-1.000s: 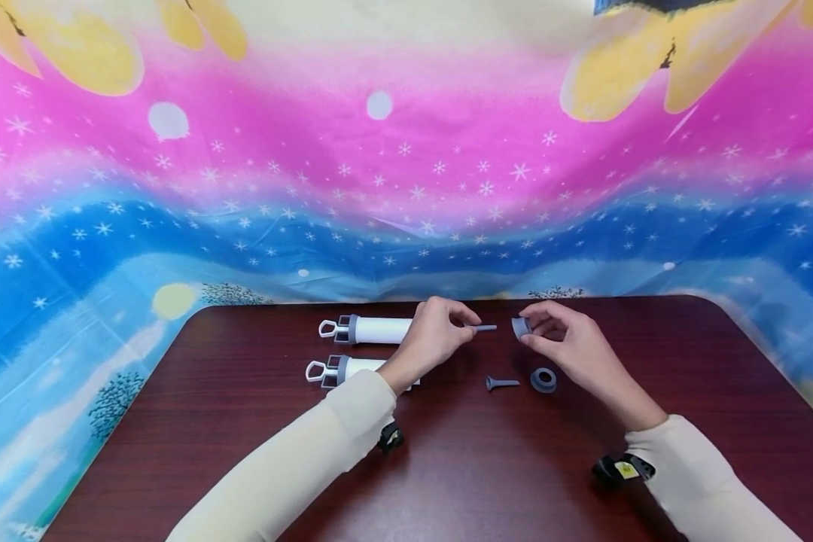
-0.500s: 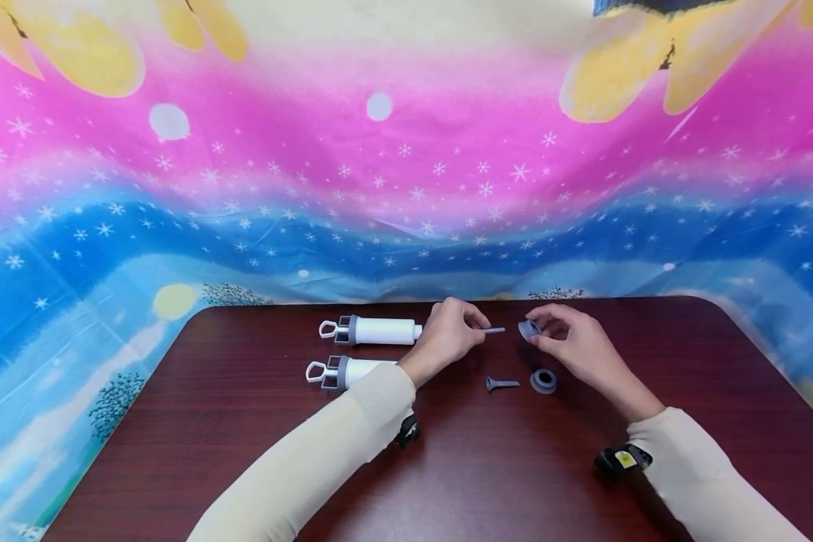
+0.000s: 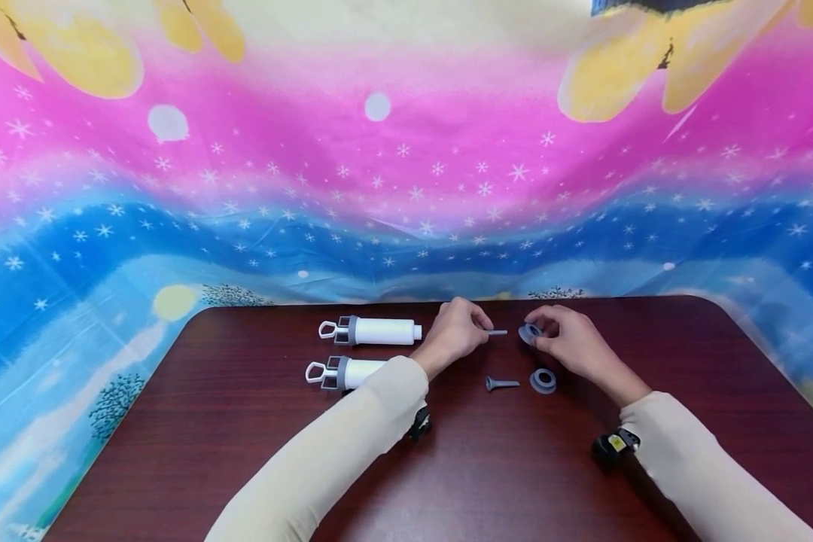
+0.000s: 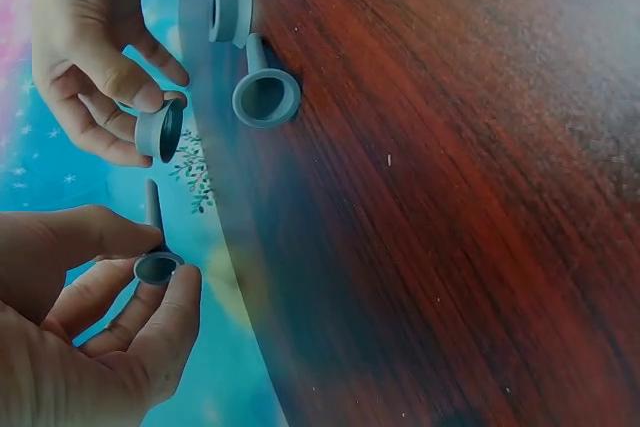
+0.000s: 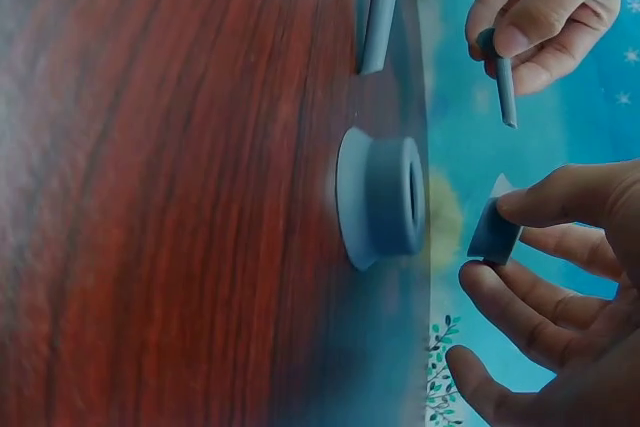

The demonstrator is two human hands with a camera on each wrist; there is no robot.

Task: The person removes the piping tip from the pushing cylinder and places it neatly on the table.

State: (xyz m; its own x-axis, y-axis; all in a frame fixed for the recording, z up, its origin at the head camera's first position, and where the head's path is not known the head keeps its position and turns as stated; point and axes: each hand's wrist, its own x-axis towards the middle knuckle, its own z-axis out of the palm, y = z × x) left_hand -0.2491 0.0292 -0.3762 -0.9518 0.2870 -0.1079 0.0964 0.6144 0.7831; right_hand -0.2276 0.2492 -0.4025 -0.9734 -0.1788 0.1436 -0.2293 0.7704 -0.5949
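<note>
My left hand [image 3: 455, 331] pinches a small grey funnel-shaped nozzle [image 4: 153, 209] by its flared end; the thin stem points at the other hand. Between thumb and fingers my right hand [image 3: 570, 342] holds a grey flanged ring [image 5: 494, 233], a short gap from the stem tip. In the head view the held ring's opening is partly hidden by fingers. A matching nozzle [image 3: 503, 384] lies on the table below the hands, and beside it rests a second flanged ring [image 3: 537, 385].
Two white syringe-like tubes, one farther back [image 3: 385, 332] and one nearer [image 3: 364, 372], lie to the left with grey collars and loop handles. My left sleeve covers part of the nearer one. A patterned cloth [image 3: 406, 256] hangs behind the dark wooden table [image 3: 488, 482].
My left hand has moved right with the nozzle, uncovering the far tube's tip. My right hand has shifted slightly and tipped the ring so its opening faces up more.
</note>
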